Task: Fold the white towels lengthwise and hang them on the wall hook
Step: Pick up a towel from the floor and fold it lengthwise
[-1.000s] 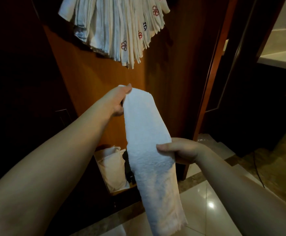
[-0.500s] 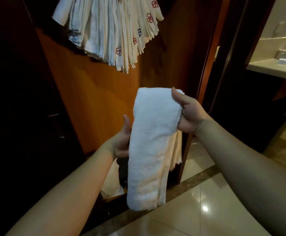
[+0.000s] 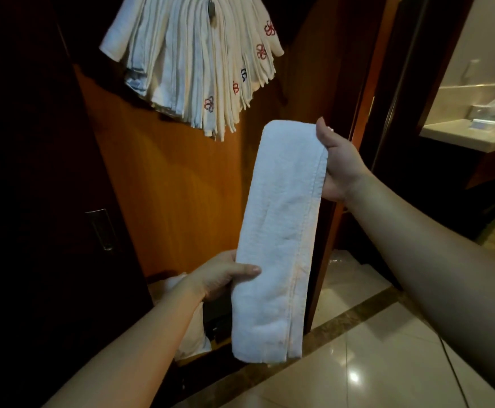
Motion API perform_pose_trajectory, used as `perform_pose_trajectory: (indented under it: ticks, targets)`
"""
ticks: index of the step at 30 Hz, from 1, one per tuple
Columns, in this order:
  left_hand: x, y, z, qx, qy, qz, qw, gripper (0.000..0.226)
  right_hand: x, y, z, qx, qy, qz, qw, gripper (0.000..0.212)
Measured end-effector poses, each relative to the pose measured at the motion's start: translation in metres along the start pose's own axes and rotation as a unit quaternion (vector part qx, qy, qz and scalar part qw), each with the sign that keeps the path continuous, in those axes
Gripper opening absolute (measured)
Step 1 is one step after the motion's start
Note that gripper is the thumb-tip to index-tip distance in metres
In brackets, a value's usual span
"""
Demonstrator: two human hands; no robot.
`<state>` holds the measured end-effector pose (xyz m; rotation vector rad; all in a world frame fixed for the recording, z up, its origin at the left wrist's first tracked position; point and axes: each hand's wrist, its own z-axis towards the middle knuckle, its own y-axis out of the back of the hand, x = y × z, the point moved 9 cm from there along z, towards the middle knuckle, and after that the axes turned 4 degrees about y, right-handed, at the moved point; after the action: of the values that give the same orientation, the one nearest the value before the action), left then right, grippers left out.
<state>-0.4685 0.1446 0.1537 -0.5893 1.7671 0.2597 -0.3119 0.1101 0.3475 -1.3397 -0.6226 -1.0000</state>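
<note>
Now my right hand pinched the folded white towel at its top fold, my left hand gripped its lower edge; it hung below the hooked towels. I judged keeping edges aligned mattered before lifting.

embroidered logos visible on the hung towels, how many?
5 on the hanging towels: red at; blue at. Others may hide in folds.
</note>
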Motion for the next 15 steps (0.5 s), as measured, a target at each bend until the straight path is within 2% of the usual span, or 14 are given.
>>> perform_pose_trajectory:
  ticks: [7,9,11,13,15]
  targets:
    - [0.021,0.024,0.005,-0.012,0.007,-0.003,1.000,0.059,0.023,-0.007,0.014,-0.021,0.026,-0.061,0.998,0.060]
    - [0.018,0.038,0.006,-0.075,0.005,0.007,0.997,0.064,0.027,-0.013,0.018,-0.023,0.032,-0.094,0.995,0.061]
    - [0.002,0.055,0.001,-0.190,-0.032,0.005,0.981,0.052,0.031,-0.021,0.022,-0.028,0.041,-0.142,0.989,0.060]
    - [-0.028,0.067,-0.015,-0.311,-0.112,0.008,0.944,0.025,0.037,-0.029,0.027,-0.044,0.060,-0.220,0.973,0.056]
    - [-0.063,0.056,-0.030,-0.341,-0.204,0.018,0.918,0.019,0.041,-0.042,0.032,-0.044,0.077,-0.318,0.944,0.054]
